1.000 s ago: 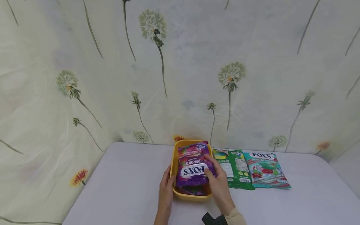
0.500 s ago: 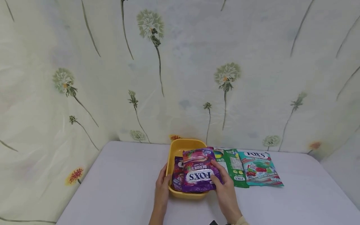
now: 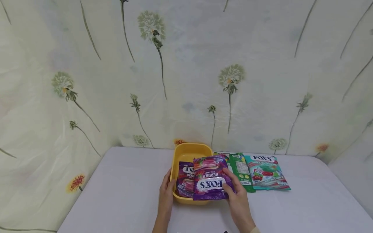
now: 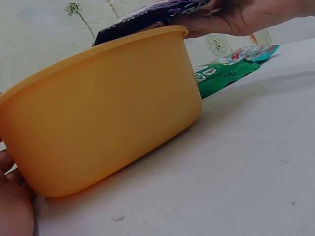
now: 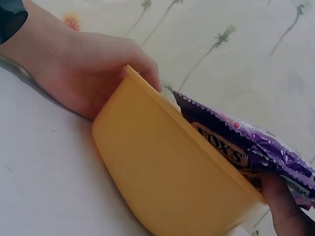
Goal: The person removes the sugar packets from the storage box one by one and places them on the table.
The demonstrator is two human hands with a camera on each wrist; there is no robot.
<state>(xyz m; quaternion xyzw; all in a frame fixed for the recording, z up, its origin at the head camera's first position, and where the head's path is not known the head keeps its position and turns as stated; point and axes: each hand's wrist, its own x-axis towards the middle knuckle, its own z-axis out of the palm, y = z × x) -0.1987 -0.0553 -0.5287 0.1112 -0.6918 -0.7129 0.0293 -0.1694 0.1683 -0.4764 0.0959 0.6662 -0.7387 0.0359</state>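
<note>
A yellow plastic tub (image 3: 193, 146) stands on the white table. My left hand (image 3: 166, 195) grips its left side; the right wrist view shows that hand's thumb (image 5: 145, 66) at the rim. Between thumb and fingers, my right hand (image 3: 237, 197) holds a purple Fox's Berries candy bag (image 3: 208, 173) by its right edge. This bag is tilted over the tub's right rim, its lettering upside down in the head view. Inside the tub lies a second purple Fox's candy bag (image 3: 184, 184), partly hidden by the held one.
Right of the tub lie a green Fox's bag (image 3: 241, 168), partly covered by the held bag in the head view, and a teal Fox's Mint Blossom bag (image 3: 266, 173). Behind the table (image 3: 125, 191) hangs a dandelion-patterned cloth (image 3: 186, 81).
My right hand has moved the purple candy bag rightward from over the tub's middle to its right rim, uncovering the second bag inside. My left hand stays at the tub's left side.
</note>
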